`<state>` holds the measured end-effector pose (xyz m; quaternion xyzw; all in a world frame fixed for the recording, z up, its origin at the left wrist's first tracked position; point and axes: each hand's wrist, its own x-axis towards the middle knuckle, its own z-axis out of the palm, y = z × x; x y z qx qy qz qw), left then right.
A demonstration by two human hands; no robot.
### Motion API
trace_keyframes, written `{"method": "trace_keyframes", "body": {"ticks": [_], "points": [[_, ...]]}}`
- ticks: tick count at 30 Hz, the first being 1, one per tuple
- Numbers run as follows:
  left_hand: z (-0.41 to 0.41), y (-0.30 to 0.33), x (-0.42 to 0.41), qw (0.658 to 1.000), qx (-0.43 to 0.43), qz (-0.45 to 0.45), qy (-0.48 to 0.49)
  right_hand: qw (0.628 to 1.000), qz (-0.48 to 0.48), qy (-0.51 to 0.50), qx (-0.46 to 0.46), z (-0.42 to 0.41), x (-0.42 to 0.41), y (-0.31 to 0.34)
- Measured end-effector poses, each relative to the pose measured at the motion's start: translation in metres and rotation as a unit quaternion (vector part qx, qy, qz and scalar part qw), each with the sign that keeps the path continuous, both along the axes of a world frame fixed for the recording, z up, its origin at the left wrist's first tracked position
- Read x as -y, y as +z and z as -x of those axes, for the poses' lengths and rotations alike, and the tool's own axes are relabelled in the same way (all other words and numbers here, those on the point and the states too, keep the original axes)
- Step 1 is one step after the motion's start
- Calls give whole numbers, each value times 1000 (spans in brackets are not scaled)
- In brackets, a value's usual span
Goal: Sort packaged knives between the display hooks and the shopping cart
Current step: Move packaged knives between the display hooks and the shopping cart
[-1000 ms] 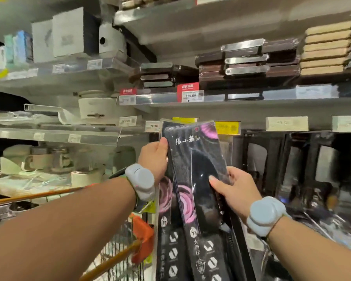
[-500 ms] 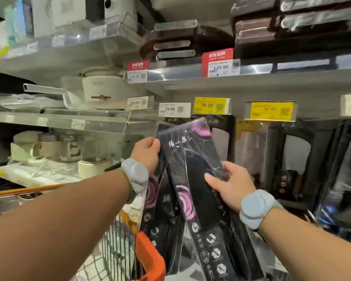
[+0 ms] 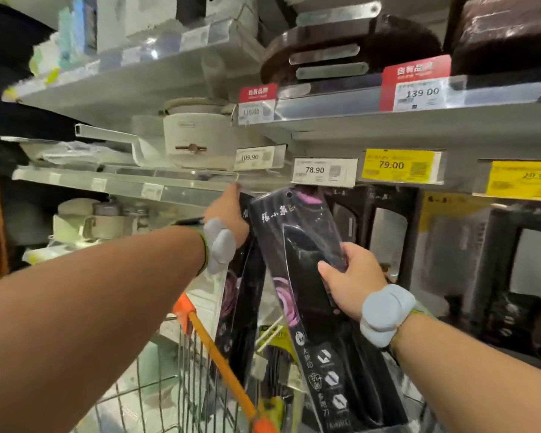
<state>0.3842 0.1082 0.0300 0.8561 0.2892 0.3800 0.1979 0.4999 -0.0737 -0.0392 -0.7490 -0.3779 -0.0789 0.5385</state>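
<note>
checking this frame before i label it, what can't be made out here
- Display hook: head view, hidden behind the front knife pack and the 78.90 tag.
- Left hand fingers: hidden behind the rear pack, so its grip is unclear.
- Front pack's bottom: cut off by the lower edge.
- Cart contents: blurred.
- Yellow tag at right: price smeared.
- Right hand: fingers behind the front pack are hidden.

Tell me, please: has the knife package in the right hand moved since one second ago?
Yes. The knife package has gone up toward the hooks: its top now almost touches the 78.90 price tag. The right hand holds it.
</note>
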Motion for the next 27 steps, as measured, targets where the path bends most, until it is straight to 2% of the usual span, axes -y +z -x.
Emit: {"method": "trace_keyframes", "body": {"ticks": [4,8,14,19,27], "points": [[-5,0,-16,998,-70,-9,-2,1000,19,1,-7,-4,-24,1],[-5,0,-27,995,-94,-18,1,1000,14,7,22,-3,-43,11],[-6,-8,-31,997,-35,-69,-11,998,-24,13,58,1,-61,23],[-10,1,-33,996,-10,-86,-17,997,-47,-19,55,3,-75,29],[-7,-1,-35,997,-33,-66,-39,997,-44,-60,11,-2,-85,29]]}}
